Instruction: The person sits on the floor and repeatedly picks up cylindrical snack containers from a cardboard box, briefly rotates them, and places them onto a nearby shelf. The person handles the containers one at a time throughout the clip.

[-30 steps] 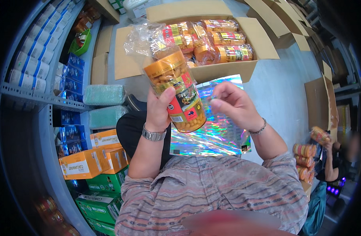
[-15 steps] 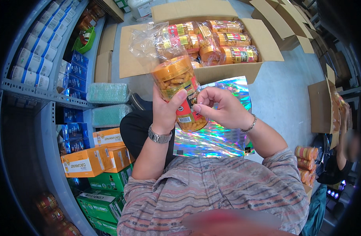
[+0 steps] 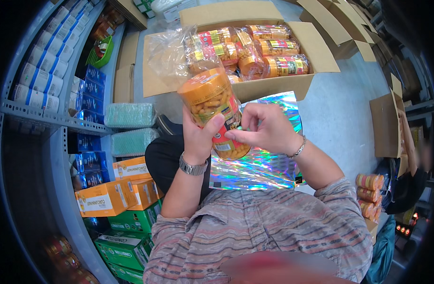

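Note:
I grip an orange-lidded jar (image 3: pixel 206 98) of yellow softgels upright but tilted, with my left hand (image 3: pixel 200 135) wrapped round its lower left side. The fingers of my right hand (image 3: pixel 257 128) are curled and pinched against the jar's red-and-black label; what they hold is too small to make out. Below the jar a shiny holographic sheet (image 3: pixel 269 168) lies across my lap. Behind the jar stands an open cardboard box (image 3: pixel 283 87) holding several bagged jars (image 3: pixel 284 65), with loose clear plastic (image 3: pixel 169 52) at its left.
Metal shelving (image 3: pixel 56 114) with canisters and boxes runs along the left, beside orange cartons (image 3: pixel 102 199), green cartons (image 3: pixel 127 244) and wrapped green bundles (image 3: pixel 131 115). At right are open cartons (image 3: pixel 382 128), a stack of jars (image 3: pixel 368 199) and another person's arm (image 3: pixel 408 149).
My right hand has moved left from beside the jar onto its label, fingers pinched there. The other person at right has lifted a jar away and reached into the right-hand carton.

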`<act>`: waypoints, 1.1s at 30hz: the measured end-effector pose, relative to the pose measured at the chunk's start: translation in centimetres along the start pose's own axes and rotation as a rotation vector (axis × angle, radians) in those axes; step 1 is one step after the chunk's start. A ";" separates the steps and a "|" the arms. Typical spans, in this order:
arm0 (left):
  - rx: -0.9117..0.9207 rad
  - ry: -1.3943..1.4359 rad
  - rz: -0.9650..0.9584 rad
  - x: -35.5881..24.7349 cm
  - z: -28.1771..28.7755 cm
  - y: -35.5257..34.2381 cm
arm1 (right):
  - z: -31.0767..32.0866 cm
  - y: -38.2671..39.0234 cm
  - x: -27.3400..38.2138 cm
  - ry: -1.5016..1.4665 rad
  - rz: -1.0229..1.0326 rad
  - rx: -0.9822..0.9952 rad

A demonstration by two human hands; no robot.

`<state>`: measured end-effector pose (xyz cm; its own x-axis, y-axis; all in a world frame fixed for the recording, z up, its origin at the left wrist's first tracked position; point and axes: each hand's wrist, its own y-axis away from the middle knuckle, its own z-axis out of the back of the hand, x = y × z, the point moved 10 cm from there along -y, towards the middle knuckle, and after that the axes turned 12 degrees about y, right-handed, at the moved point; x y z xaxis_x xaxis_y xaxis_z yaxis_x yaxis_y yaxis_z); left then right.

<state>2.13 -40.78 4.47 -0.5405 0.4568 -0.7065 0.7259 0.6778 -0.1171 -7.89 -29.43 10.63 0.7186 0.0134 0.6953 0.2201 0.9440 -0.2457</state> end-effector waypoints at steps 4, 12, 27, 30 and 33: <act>0.091 0.009 -0.043 -1.1 -0.8 0.7 | -0.9 0.6 -6.1 -0.265 -0.351 0.192; 0.303 -0.403 -0.306 -2.9 -3.2 2.5 | -8.7 6.4 -2.6 -1.502 -0.399 0.413; 0.366 -0.529 -0.145 -4.7 -7.5 2.2 | -6.0 4.7 4.3 -1.585 -0.171 0.359; 0.333 -0.540 -0.216 -8.7 -7.9 3.2 | -5.1 3.2 7.6 -1.462 -0.014 0.498; 0.211 -0.322 -0.152 -12.9 -6.7 4.1 | -5.8 1.0 9.2 -1.087 0.081 0.705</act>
<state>9.17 -40.03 17.80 -0.5119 0.1344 -0.8485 0.7376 0.5751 -0.3539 2.83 -30.24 12.85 -0.2601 0.0238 0.9653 -0.4300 0.8923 -0.1378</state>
